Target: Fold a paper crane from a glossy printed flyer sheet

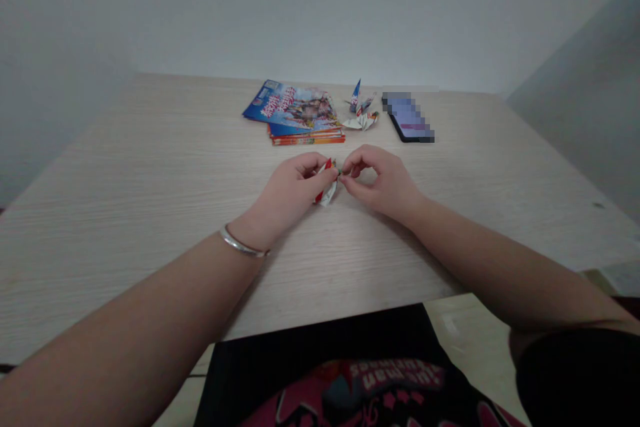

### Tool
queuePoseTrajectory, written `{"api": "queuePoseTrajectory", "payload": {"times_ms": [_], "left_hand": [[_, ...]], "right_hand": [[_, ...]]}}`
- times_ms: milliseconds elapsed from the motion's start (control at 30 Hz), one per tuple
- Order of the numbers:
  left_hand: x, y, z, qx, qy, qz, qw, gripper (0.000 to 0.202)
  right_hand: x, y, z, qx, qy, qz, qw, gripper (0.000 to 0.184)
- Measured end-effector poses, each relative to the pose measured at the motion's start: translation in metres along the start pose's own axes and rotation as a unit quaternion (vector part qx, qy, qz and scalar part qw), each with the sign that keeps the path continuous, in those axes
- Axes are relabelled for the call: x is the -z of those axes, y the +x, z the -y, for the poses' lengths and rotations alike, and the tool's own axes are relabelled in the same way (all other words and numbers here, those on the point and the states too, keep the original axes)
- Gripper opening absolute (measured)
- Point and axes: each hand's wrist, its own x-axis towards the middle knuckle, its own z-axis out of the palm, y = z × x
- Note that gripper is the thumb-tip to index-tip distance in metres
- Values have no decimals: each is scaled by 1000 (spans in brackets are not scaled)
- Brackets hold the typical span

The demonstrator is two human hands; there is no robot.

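My left hand (300,187) is closed on a small piece of folded origami paper (327,196), printed red on one side and white on the other, with the thumb on top. From the other side, my right hand (383,180) pinches a small greenish tip of the same paper between thumb and fingertips. The two hands nearly meet just above the table, and the fingers hide much of the paper's shape. Beyond them sit folded paper cranes, one with a blue pointed tip (355,97) and a whitish one (363,121).
A stack of colourful printed leaflets (295,107), blue on top with orange edges below, lies behind my left hand. To the right of the cranes lies a phone (407,119) with its screen lit. The pale wooden table (150,167) reaches back to a plain wall.
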Motion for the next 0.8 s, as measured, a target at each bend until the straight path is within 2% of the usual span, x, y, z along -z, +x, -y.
{"api": "queuePoseTrajectory", "payload": {"times_ms": [200,367,567,800], "left_hand": [[0,-1,-1,-6,-2,0,1000,23],[-1,-2,-4,-33,28,-5,999,21],[-1,-3,-4,-24,60,-1,998,22],[-2,-3,-2,7,43,-20,999,19]], "right_hand": [[-2,0,2,-1,42,-16,999,5],[-3,2,5,-83,92,-3,992,6],[-5,4,5,-192,192,20,962,11],[-3,5,4,-207,209,39,955,15]]}}
